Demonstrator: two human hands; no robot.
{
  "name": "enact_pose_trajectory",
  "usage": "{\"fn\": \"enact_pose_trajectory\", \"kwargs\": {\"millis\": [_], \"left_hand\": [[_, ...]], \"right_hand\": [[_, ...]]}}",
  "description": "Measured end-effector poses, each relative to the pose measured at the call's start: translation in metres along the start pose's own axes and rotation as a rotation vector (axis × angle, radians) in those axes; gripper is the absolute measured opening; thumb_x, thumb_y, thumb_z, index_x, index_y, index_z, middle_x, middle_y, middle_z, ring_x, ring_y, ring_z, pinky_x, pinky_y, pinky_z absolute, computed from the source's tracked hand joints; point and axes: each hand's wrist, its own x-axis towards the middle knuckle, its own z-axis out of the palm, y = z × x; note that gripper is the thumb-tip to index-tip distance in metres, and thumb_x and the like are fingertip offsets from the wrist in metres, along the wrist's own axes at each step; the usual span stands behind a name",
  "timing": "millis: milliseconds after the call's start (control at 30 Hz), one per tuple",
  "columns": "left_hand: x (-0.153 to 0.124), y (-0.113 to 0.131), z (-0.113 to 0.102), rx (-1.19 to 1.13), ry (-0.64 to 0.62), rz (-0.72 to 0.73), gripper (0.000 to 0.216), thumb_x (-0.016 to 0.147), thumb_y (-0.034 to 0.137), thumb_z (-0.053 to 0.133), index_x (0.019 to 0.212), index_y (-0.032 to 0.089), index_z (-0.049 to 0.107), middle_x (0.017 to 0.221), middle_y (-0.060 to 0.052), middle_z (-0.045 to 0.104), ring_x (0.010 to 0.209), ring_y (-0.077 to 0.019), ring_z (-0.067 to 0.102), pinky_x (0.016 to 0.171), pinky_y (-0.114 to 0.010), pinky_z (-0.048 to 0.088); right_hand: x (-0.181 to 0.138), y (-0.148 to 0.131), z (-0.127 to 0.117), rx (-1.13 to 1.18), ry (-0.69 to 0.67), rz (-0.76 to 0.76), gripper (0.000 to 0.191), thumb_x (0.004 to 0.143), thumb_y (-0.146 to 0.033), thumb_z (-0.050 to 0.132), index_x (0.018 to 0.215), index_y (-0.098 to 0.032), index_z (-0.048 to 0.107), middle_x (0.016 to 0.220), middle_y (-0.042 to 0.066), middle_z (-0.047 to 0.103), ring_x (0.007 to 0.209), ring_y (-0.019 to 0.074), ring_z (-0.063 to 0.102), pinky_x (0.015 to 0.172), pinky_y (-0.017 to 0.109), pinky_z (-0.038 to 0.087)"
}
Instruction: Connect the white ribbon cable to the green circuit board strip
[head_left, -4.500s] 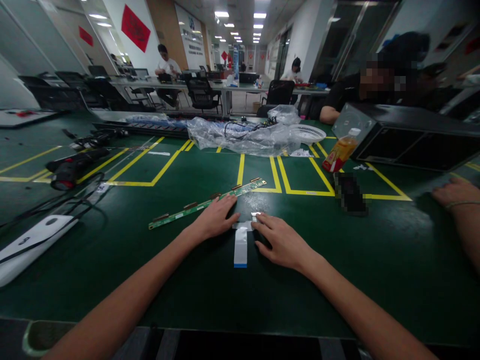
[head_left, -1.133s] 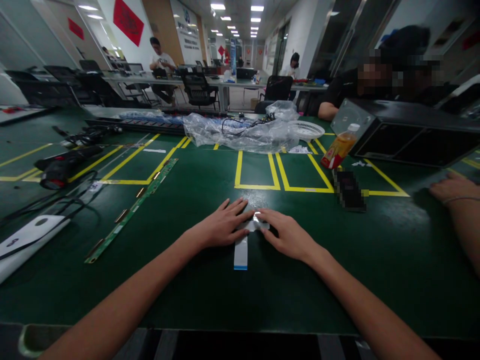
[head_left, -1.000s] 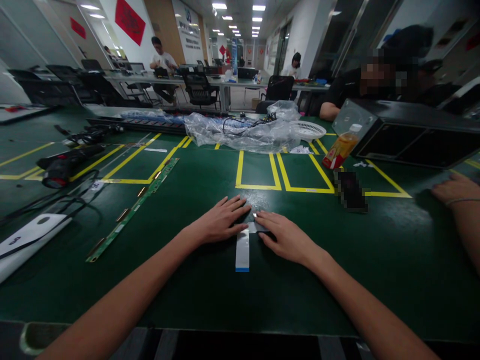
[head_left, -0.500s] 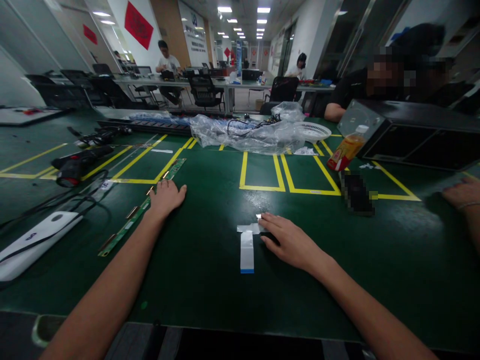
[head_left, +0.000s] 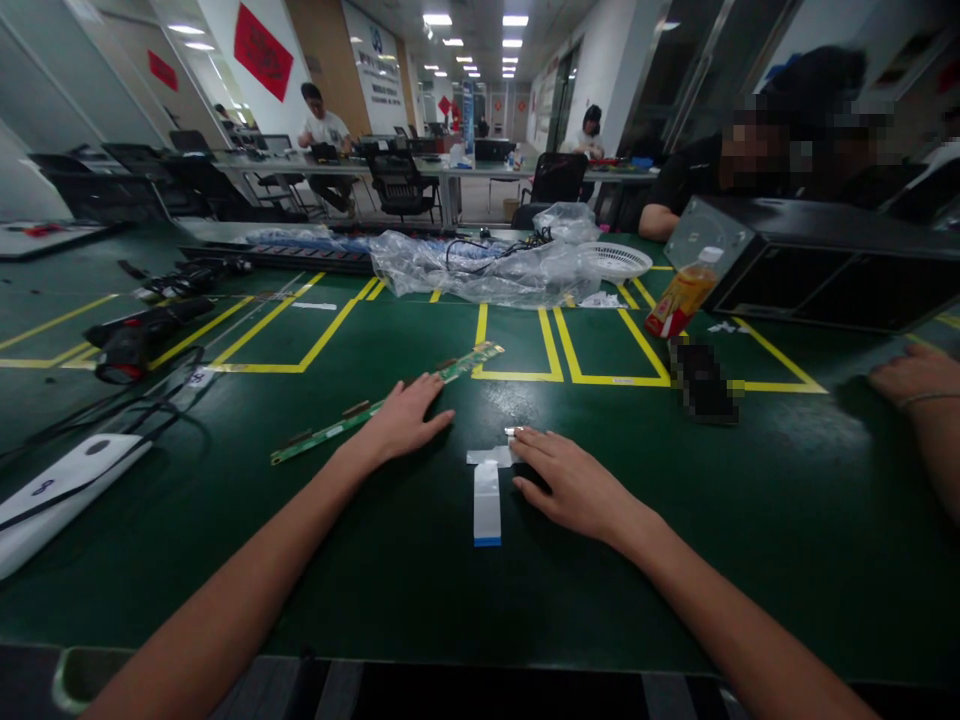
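Observation:
My left hand [head_left: 409, 415] lies over a long, narrow green circuit board [head_left: 330, 430], its fingers across the board and its thumb out to the right. The board slants up to the right on the table, with both ends showing past the hand. How the fingers grip underneath is hidden. To the right, a white flat ribbon cable [head_left: 487, 505] with a blue end lies folded in a T shape. My right hand [head_left: 566, 480] is laid flat, palm down, fingers stretched over the cable's right end, where a silvery tip shows.
A white device [head_left: 71, 490] with a black cord lies at left, near a black tool [head_left: 135, 340]. Plastic wrap [head_left: 465, 268], a white basket [head_left: 615, 260], a bottle [head_left: 682, 290], a blurred dark object [head_left: 703, 380] and a black case [head_left: 832, 260] stand beyond. Another person's hand [head_left: 915, 378] rests at right.
My left hand has shifted right, bringing the circuit board with it. The board has turned to a flatter slant. My right hand stays on the ribbon cable; the view has shifted slightly.

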Motion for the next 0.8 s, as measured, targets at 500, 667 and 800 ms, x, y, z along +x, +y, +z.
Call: {"fn": "enact_pose_trajectory", "kwargs": {"millis": [500, 667, 800], "left_hand": [[-0.015, 0.060, 0.005, -0.178, -0.123, 0.537, 0.060, 0.102, 0.045, 0.047, 0.157, 0.023, 0.034, 0.164, -0.007, 0.030, 0.153, -0.0213, 0.023, 0.127, -0.046, 0.008], [-0.016, 0.060, 0.004, -0.186, -0.126, 0.541, 0.062, 0.101, 0.045, 0.049, 0.157, 0.023, 0.033, 0.165, -0.006, 0.029, 0.154, -0.0214, 0.022, 0.127, -0.046, 0.008], [-0.014, 0.058, 0.002, -0.192, -0.133, 0.551, 0.065, 0.099, 0.043, 0.052, 0.157, 0.020, 0.033, 0.165, -0.008, 0.028, 0.154, -0.0211, 0.022, 0.127, -0.046, 0.007]], "right_hand": [[0.000, -0.030, 0.011, -0.147, 0.003, 0.105, 0.056, 0.095, -0.033, 0.052, 0.145, -0.008, 0.053, 0.152, 0.022, 0.050, 0.141, 0.0349, 0.047, 0.116, 0.055, 0.038], [0.000, -0.029, 0.010, -0.186, -0.009, 0.132, 0.056, 0.097, -0.035, 0.050, 0.145, -0.006, 0.053, 0.151, 0.023, 0.050, 0.140, 0.0348, 0.047, 0.115, 0.054, 0.039], [-0.001, -0.024, 0.010, -0.178, -0.037, 0.103, 0.056, 0.099, -0.033, 0.049, 0.147, -0.005, 0.049, 0.154, 0.022, 0.047, 0.144, 0.0336, 0.043, 0.120, 0.053, 0.033]]}}
